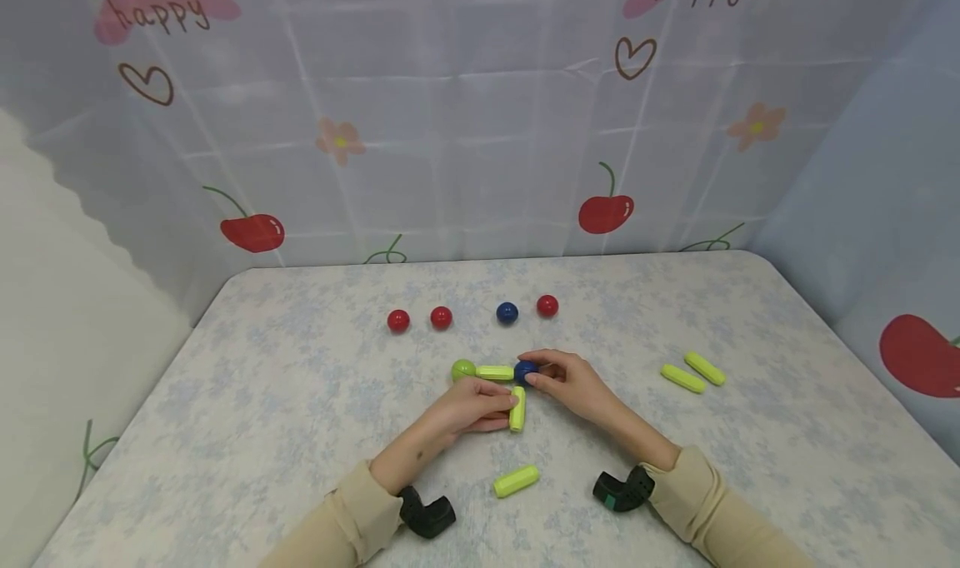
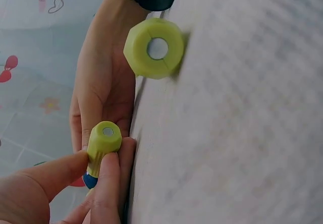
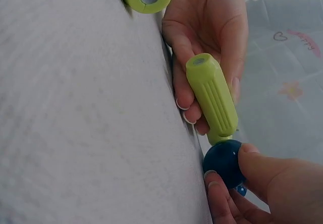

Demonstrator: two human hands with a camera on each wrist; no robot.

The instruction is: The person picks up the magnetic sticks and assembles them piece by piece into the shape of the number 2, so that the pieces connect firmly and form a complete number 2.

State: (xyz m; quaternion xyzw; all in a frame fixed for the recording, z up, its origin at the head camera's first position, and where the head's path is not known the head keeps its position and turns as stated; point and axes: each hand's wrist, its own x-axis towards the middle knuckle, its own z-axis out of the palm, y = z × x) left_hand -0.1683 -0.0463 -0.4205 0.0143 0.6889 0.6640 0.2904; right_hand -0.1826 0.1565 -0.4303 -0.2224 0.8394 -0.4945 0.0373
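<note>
My left hand [image 1: 468, 403] pinches a yellow-green magnetic rod [image 1: 517, 410] between thumb and fingers, and its bare end shows a round metal disc in the left wrist view. With thumb and fingertips, my right hand [image 1: 576, 385] holds a dark blue ball [image 3: 224, 162] close to the tabletop. The held rod's far end is right by this ball; whether they touch I cannot tell. A second yellow-green rod [image 1: 495, 373] lies crosswise between the blue ball and a green ball [image 1: 463, 370], lined up with both. Part of the green ball is hidden behind my left hand.
A loose rod [image 1: 516, 481] lies nearer me, between my forearms. Two more rods, a front one [image 1: 682, 378] and a back one [image 1: 705, 368], lie at the right. Farther back sit red balls [image 1: 398, 321] and another blue ball [image 1: 507, 313] in a loose row.
</note>
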